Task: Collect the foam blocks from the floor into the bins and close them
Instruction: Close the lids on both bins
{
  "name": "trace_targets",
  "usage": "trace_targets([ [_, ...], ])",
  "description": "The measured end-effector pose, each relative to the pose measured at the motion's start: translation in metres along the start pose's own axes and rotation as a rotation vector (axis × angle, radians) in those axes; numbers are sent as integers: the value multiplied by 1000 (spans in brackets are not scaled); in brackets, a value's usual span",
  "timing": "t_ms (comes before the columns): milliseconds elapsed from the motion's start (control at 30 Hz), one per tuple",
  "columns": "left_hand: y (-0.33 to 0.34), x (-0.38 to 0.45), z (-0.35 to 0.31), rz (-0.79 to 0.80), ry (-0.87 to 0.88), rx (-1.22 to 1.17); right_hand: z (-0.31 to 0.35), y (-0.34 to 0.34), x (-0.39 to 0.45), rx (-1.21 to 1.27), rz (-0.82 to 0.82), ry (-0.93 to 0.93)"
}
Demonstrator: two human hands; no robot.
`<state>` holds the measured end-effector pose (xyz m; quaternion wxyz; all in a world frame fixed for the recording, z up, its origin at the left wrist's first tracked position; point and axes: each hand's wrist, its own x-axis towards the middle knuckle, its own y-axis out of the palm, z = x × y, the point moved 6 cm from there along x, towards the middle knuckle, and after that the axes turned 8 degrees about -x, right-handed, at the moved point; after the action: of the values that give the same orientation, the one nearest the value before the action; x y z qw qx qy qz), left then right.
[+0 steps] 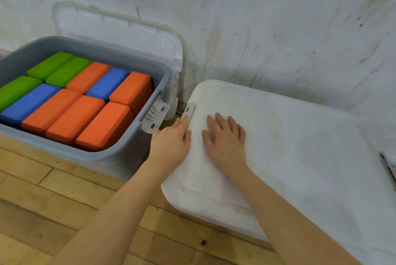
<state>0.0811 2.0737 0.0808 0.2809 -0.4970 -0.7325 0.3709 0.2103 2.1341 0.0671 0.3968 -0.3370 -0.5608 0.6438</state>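
Both bare forearms reach up from the bottom edge over the wooden floor (53,196). Right hand (225,140) lies flat, fingers spread, palm down on the white lid (289,146) of the closed bin, holding nothing. Left hand (171,142) presses straight fingers on that lid's latch (189,110) (its grip loose). Beside it, the open grey bin (128,153) holds foam blocks (77,112), long axes running up-right toward the wall (257,18).

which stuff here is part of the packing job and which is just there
Part of the job:
- left hand at the latch
- right hand flat on the white lid
- open grey bin of foam blocks
- its raised lid

Just there:
- wall
- wooden floor
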Motion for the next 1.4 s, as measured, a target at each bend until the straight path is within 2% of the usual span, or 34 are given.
trace_targets([
  [200, -6, -1, 0, 63, -38, 27, -4, -13, -3, 145, -32, -9],
  [300, -14, -3, -7, 98, -52, 122, -8, -29, -11, 220, -48, -45],
  [400, -34, -10, -32, -40, -19, 200, -14, -47, -20, 341, -33, -80],
  [500, -57, -18, -61, -170, 55, 235, -14, -68, -21, 370, -98, -140],
  [600, -78, -16, -71, -230, 113, 228, -5, -84, -9, 403, -164, -159],
  [767, -109, 17, -12, -274, 159, 223, 38, -86, 33, 419, -193, -135],
  [967, -159, 98, 80, -268, 232, 217, 118, -71, 109, 457, -267, -70],
  [1100, -187, 170, 131, -214, 256, 217, 168, -63, 182, 345, -284, -53],
  [1267, -199, 263, 174, -165, 295, 244, 173, -44, 263, 185, -216, 189],
  [1400, -196, 309, 186, -173, 416, 243, 170, -28, 285, 122, -213, 252],
])
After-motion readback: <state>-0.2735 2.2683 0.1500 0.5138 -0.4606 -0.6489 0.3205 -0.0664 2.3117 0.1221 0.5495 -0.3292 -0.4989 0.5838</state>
